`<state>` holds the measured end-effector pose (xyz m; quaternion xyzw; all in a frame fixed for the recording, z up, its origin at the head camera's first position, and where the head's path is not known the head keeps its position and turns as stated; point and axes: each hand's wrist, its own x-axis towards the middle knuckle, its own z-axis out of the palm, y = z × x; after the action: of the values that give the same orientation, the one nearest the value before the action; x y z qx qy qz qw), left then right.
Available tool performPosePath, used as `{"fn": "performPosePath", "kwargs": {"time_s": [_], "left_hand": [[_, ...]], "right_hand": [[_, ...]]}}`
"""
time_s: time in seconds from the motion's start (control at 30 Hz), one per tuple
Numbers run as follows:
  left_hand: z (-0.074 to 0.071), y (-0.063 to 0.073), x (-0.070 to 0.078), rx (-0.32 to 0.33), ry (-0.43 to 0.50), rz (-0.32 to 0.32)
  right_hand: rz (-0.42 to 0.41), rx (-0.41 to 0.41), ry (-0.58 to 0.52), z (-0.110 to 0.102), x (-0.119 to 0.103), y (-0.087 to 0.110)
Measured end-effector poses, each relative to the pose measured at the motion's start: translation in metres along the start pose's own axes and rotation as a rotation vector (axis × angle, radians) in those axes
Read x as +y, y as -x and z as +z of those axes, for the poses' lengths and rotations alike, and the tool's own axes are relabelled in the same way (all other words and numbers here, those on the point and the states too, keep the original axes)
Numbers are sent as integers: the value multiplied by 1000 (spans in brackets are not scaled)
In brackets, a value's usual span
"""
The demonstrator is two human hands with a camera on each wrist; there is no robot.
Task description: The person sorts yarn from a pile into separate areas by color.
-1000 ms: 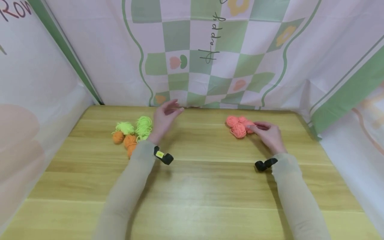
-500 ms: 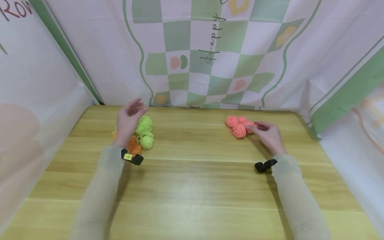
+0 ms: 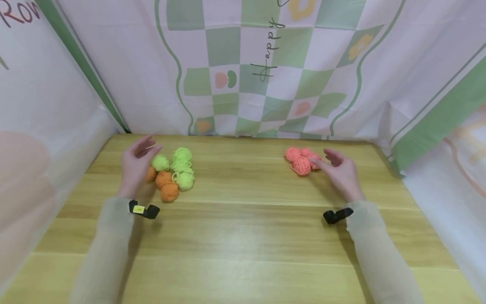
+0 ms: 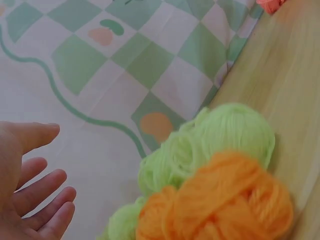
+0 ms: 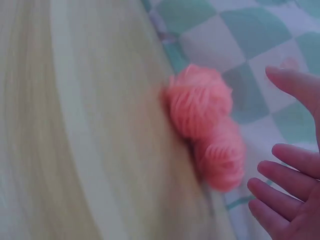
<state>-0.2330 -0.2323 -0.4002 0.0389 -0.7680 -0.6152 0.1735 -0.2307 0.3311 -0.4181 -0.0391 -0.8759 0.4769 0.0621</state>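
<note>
On the left of the table lies a cluster of yarn balls, lime-green yarn (image 3: pixel 184 180) beside orange yarn (image 3: pixel 169 192). My left hand (image 3: pixel 134 166) is at the cluster's left side, its fingers spread and holding nothing, and it partly covers an orange ball. In the left wrist view, the orange yarn (image 4: pixel 225 200) stands in front of the green yarn (image 4: pixel 235 132), apart from the fingers. Several coral yarn balls (image 3: pixel 301 165) sit bunched on the right. Just right of them is my right hand (image 3: pixel 341 173), with fingers relaxed and parted; the right wrist view shows a gap between it and the coral yarn (image 5: pixel 200 102).
The wooden table (image 3: pixel 243 236) reaches back to a hanging cloth (image 3: pixel 252 80) with green and white checks. Pale cloth walls with green bands flank both sides. A black wrist camera (image 3: pixel 146 210) is strapped to the left sleeve, another wrist camera (image 3: pixel 337 215) to the right.
My left hand has moved left across the green and orange yarn to the cluster's far side. My right hand's fingers have parted and drawn slightly away from the coral yarn.
</note>
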Motion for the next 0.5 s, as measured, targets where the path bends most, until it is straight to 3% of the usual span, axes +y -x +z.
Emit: {"fn": "performPosePath", "kwargs": {"time_s": [0.27,0.5], "left_hand": [[-21,10,-6,-3,-84,-26],[-36,16,-13,-22,-133,-32]], "right_hand": [[-120,-14,16,12,-45,21],[-236,-101,9,41,-71,35]]}}
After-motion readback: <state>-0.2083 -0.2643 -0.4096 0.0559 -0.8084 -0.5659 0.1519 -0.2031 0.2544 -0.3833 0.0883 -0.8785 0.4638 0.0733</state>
